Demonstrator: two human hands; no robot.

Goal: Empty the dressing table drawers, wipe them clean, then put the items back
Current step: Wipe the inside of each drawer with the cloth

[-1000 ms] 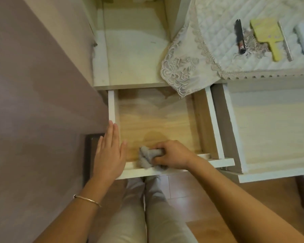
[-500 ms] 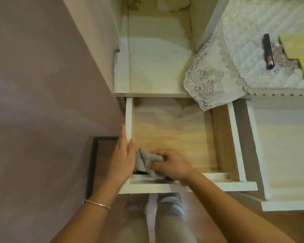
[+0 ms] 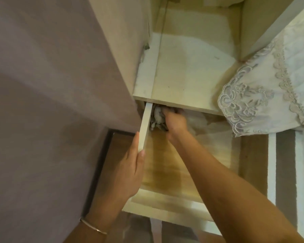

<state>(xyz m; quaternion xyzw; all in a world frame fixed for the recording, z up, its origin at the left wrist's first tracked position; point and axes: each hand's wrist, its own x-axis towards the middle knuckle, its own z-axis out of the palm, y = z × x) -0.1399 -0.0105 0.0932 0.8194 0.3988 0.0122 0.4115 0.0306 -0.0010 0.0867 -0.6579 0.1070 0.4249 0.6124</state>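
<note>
Wearing a thin bracelet (image 3: 93,227), the left wrist enters at the lower left. Left hand (image 3: 128,165) lies along the outer face of the drawer's left wall, fingers straight and together, pointing away; thumb tip touches the wall's near end. Nothing is held in it. Drawer (image 3: 165,207) is pulled well out toward the person, its pale front rim nearest and its bare wood floor showing a darker patch near the front. Right forearm crosses the drawer diagonally from the lower right. Right hand (image 3: 175,120) is deep in the back left corner, fingers curled around a bunched grey cloth (image 3: 157,116); the fingertips are hidden under the edge above. The cloth sits pressed into that corner, touching the left wall and partly tucked beneath the tabletop (image 3: 182,76). To the right, a second drawer (image 3: 284,163) stands open beside the first, only its left part in view, blurred. A lace cover (image 3: 253,102) hangs off a higher surface at the right, its embroidered corner drooping over the first drawer's back right area. The tabletop beyond is pale, with light and shadow bands across it. A mauve wall (image 3: 42,85) fills the left side, with dark floor (image 3: 116,146) at its foot.
</note>
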